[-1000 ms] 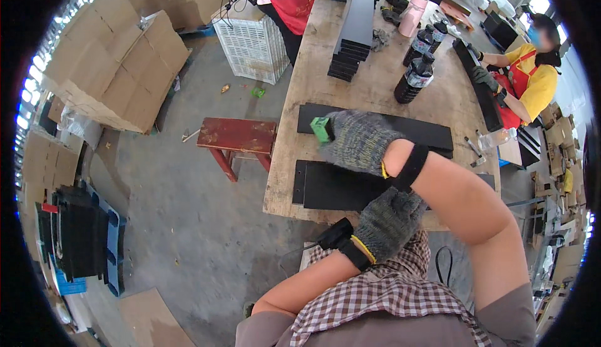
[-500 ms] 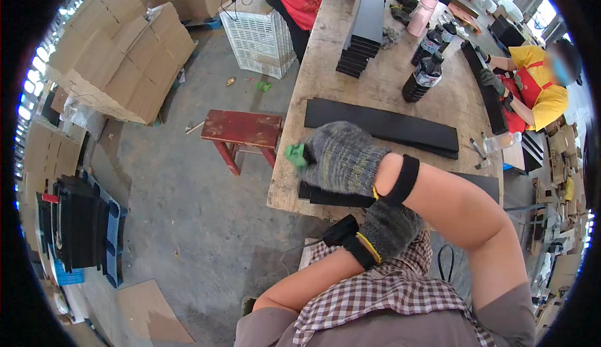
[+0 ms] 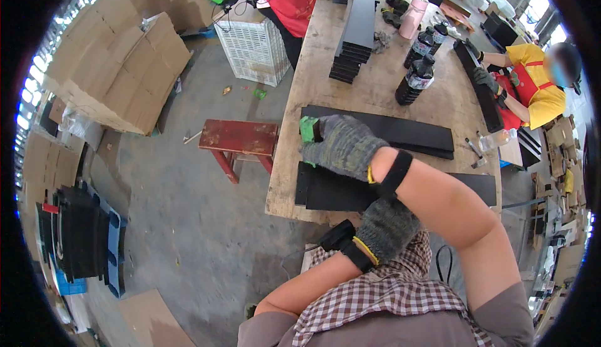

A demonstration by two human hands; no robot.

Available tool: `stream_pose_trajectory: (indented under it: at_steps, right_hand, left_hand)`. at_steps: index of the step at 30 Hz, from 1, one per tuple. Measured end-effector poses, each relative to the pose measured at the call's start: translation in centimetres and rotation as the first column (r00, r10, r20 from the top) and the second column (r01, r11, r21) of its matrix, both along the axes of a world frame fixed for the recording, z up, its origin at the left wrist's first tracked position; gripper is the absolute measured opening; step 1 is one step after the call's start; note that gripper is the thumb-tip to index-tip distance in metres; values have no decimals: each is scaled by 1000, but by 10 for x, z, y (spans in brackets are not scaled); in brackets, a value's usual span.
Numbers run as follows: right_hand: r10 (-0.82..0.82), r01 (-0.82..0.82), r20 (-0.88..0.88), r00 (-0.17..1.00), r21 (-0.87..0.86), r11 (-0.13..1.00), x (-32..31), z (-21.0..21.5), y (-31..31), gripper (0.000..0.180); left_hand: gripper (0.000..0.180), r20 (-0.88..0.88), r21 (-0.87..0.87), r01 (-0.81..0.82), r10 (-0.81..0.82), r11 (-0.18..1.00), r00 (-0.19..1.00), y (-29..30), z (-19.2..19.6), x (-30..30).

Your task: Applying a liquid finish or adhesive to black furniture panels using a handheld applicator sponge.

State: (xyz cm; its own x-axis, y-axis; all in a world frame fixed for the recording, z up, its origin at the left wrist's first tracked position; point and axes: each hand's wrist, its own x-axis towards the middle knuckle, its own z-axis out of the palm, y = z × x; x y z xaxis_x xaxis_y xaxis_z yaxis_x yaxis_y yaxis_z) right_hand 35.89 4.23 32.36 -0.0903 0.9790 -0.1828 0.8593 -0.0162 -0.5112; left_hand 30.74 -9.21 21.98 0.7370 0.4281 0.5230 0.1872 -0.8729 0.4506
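Note:
My right hand, in a grey knitted glove, reaches across to the table's left side. Its fingers are closed on a small bright green piece; I cannot make out whether it is cloth or sponge. The hand is over the left ends of two black panels. The far panel lies flat on the wood. A nearer black panel runs along the front edge, partly covered by my right arm. My left hand, gloved too, is at the near panel's front edge beneath my right forearm. Its fingers are mostly hidden.
Stacked dark strips, dark bottles and a pink tumbler stand farther back. A co-worker in yellow handles a long black panel at right. Left of the table are a red stool and white crate.
My right hand has moved slightly away from me with the green piece, toward the far panel. Another person's gloved hand with something green has come into view at the top left.

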Motion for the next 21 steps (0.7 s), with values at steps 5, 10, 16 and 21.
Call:
stream_pose_trajectory:
  at_steps: [5,10,16,21]
  right_hand:
    - [-15,13,18,1000,115,993,13,-9,-12,37]
    - [-36,35,108,993,6,999,16,22,-22,33]
    - [-50,51,80,996,-16,999,27,7,-33,39]
    - [-134,143,117,984,-77,987,62,25,-62,42]
  left_hand:
    - [49,-19,-45,-41,40,998,999,-1,-2,3]
    - [54,32,-102,-7,10,995,999,-6,2,-3]
    - [67,-423,-151,122,-176,981,889,1,21,-13]
    - [62,-113,-41,100,-104,994,988,2,19,-19]
